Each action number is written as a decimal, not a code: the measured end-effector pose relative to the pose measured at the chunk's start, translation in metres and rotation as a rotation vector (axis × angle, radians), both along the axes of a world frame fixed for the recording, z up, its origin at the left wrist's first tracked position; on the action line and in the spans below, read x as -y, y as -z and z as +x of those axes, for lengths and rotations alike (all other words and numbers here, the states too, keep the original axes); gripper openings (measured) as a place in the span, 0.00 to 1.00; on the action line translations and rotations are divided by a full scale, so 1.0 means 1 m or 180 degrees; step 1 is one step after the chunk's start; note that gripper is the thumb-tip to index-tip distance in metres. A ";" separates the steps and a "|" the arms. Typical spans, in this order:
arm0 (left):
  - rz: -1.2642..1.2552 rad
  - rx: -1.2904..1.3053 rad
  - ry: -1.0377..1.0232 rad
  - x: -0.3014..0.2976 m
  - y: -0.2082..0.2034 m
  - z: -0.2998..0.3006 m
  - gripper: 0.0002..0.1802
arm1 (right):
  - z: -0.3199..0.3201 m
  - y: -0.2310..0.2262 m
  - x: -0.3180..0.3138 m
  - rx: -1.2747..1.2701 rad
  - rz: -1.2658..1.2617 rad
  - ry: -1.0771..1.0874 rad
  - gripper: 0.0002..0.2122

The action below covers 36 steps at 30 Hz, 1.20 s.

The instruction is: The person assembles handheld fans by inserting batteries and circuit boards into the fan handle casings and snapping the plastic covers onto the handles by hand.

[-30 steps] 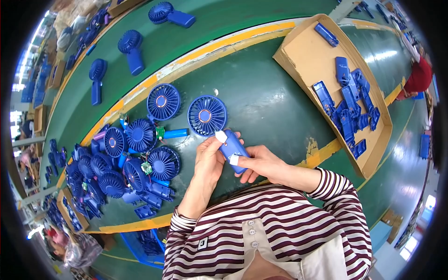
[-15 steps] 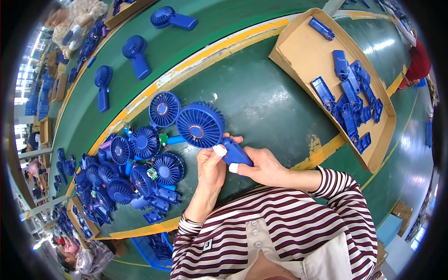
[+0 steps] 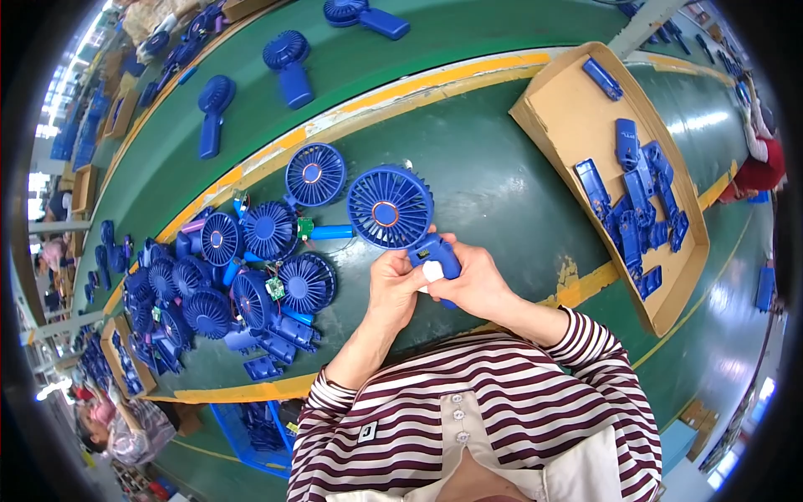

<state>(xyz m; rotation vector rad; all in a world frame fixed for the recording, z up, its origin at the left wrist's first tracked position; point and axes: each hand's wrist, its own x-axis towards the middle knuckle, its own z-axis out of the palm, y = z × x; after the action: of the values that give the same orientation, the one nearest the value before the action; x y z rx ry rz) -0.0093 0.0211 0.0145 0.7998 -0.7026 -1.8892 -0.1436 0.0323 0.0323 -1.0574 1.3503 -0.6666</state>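
Observation:
Both my hands grip a blue handheld fan (image 3: 390,207) by its handle, with the round grille pointing away from me. My left hand (image 3: 398,286) closes on the handle from the left, its thumb in a white finger cover. From the other side my right hand (image 3: 475,280) wraps round the same handle. The handle's lower end is partly hidden by my fingers. Just left of the held fan lie another blue fan head (image 3: 315,174) and a bright blue cylinder (image 3: 331,232) beside a small green circuit board (image 3: 305,228).
A heap of blue fan heads and casings (image 3: 207,313) covers the bench's left side. At the right stands a cardboard tray (image 3: 535,125) holding blue handle shells (image 3: 638,186). Several finished-looking fans (image 3: 288,67) lie on the green belt beyond the yellow line. A blue crate (image 3: 242,443) sits below the bench.
The held fan has turned so its grille faces me more fully, and its handle is more upright. My hands have drawn closer together on the handle. The whole view has shifted slightly.

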 end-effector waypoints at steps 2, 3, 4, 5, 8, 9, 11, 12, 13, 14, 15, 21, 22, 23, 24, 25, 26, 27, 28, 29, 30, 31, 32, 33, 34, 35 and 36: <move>0.0052 -0.0019 -0.0118 0.001 0.000 -0.001 0.24 | 0.000 -0.006 0.003 -0.0153 0.0012 -0.0085 0.15; 0.0128 -0.0028 -0.0095 0.001 0.002 0.001 0.24 | 0.001 -0.004 0.003 -0.0099 0.0053 -0.0070 0.14; 0.0210 -0.0034 -0.0059 0.000 0.004 0.001 0.24 | 0.002 -0.002 0.003 -0.0042 0.0101 -0.0043 0.13; 0.0214 0.0025 -0.0188 -0.001 0.002 0.000 0.23 | 0.003 -0.002 0.004 -0.0047 0.0096 -0.0075 0.13; 0.0143 0.0063 -0.0268 -0.001 0.006 0.000 0.22 | 0.007 -0.005 0.005 0.0211 0.0219 0.0075 0.12; 0.0122 0.0051 -0.0271 0.000 0.005 0.000 0.22 | 0.007 -0.009 0.007 0.0269 0.0234 0.0095 0.12; 0.0096 0.0219 -0.0315 0.001 0.004 -0.001 0.20 | 0.007 -0.010 0.008 0.0328 0.0218 0.0117 0.12; 0.0193 0.0212 -0.0290 0.000 0.002 -0.001 0.20 | 0.006 -0.007 0.007 0.0451 0.0305 0.0129 0.12; 0.0256 0.0204 -0.0272 0.002 0.001 0.000 0.20 | 0.006 -0.005 0.009 0.0575 0.0357 0.0129 0.12; 0.0231 0.0293 -0.0316 0.004 0.001 -0.003 0.20 | 0.005 -0.001 0.011 0.0662 0.0330 0.0115 0.12; 0.0230 0.0287 -0.0311 0.006 0.000 -0.003 0.21 | 0.003 0.000 0.013 0.0747 0.0293 0.0099 0.12; -0.0115 -0.0125 -0.0285 0.011 0.002 0.016 0.27 | -0.008 -0.022 0.049 0.0578 -0.0112 -0.0032 0.12; -0.0070 -0.0282 -0.0371 0.010 -0.001 0.021 0.28 | -0.013 -0.028 0.070 0.0264 -0.0526 0.0133 0.11; -0.0085 0.0001 -0.0151 0.008 0.002 0.027 0.27 | -0.020 -0.043 0.095 -0.0023 -0.0901 0.0283 0.11; -0.0241 0.0140 0.0246 0.005 0.005 0.031 0.26 | -0.030 -0.051 0.125 -0.0422 -0.1157 0.0383 0.11; -0.0337 0.0316 0.0553 -0.001 0.010 0.038 0.25 | -0.031 -0.050 0.158 -0.0790 -0.1444 0.0587 0.12; -0.0337 0.0475 0.0906 -0.004 0.010 0.039 0.22 | -0.056 -0.030 0.204 -0.1859 -0.1925 0.0709 0.14; -0.0408 0.0596 0.1153 -0.008 0.004 0.040 0.22 | -0.073 -0.021 0.240 -0.2915 -0.2174 0.0902 0.19; -0.0642 0.0692 0.1283 -0.015 0.009 0.044 0.22 | -0.082 -0.020 0.273 -0.3288 -0.1923 0.0798 0.21; -0.0607 0.0660 0.1438 -0.018 0.006 0.045 0.23 | -0.107 -0.019 0.304 -0.3631 -0.1806 0.0652 0.19; -0.0588 0.0620 0.1468 -0.024 0.004 0.052 0.24 | -0.113 -0.018 0.322 -0.3968 -0.1726 0.0718 0.19; -0.0552 0.0730 0.1468 -0.030 0.000 0.060 0.24 | -0.127 -0.013 0.343 -0.4476 -0.1615 0.0590 0.19; -0.0519 0.0826 0.1506 -0.035 -0.005 0.069 0.24 | -0.138 -0.001 0.362 -0.4744 -0.1731 0.0884 0.20; -0.0471 0.0880 0.1503 -0.038 -0.013 0.078 0.24 | -0.173 0.016 0.391 -0.5138 -0.1620 0.0740 0.20; -0.0475 0.0937 0.1289 -0.046 -0.014 0.089 0.24 | -0.156 0.021 0.400 -0.5077 -0.1388 0.0889 0.20; -0.0520 0.0973 0.1145 -0.052 -0.017 0.098 0.24 | -0.156 0.029 0.413 -0.5035 -0.1223 0.0925 0.20; -0.0431 0.1102 0.1043 -0.056 -0.023 0.108 0.24 | -0.157 0.038 0.424 -0.5014 -0.1183 0.0864 0.21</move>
<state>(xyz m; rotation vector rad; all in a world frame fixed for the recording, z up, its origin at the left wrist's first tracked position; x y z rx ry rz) 0.0984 0.0774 0.0379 0.9822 -1.2264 -1.9827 -0.3005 -0.3914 -0.0060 -1.8362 2.8060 -0.1538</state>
